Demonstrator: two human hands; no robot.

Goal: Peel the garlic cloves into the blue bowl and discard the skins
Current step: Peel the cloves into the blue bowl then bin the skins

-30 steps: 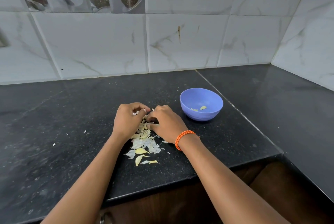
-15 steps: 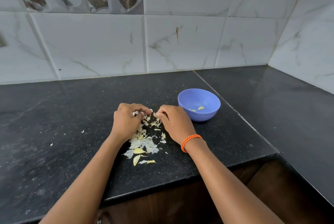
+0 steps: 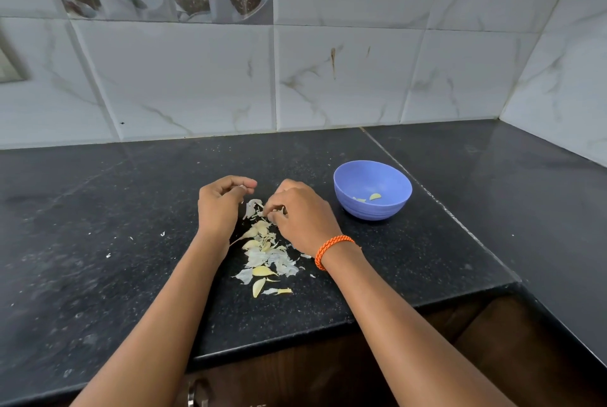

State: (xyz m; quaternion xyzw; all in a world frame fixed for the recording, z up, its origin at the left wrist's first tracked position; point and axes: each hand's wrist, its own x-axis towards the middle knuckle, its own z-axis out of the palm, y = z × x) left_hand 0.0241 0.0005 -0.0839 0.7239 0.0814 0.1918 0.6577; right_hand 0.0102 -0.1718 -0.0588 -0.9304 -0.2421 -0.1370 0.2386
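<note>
Hands have separated at frame centre: left hand (image 3: 220, 207) pinches a clove, right hand (image 3: 300, 213) pinches skin; peeling continues.

Both forearms extended forward from bottom of view, converging slightly. Left hand (image 3: 220, 206) raised at the wrist, back toward camera, fingers curled with thumb and fingertip pinched together on a small pale scrap (identity unclear). Right hand (image 3: 300, 214) set just beside it, palm down, fingers bent inward and pinched at the tips; contents not discernible. Hands close, not touching. Orange band (image 3: 331, 249) worn on right wrist.
</note>
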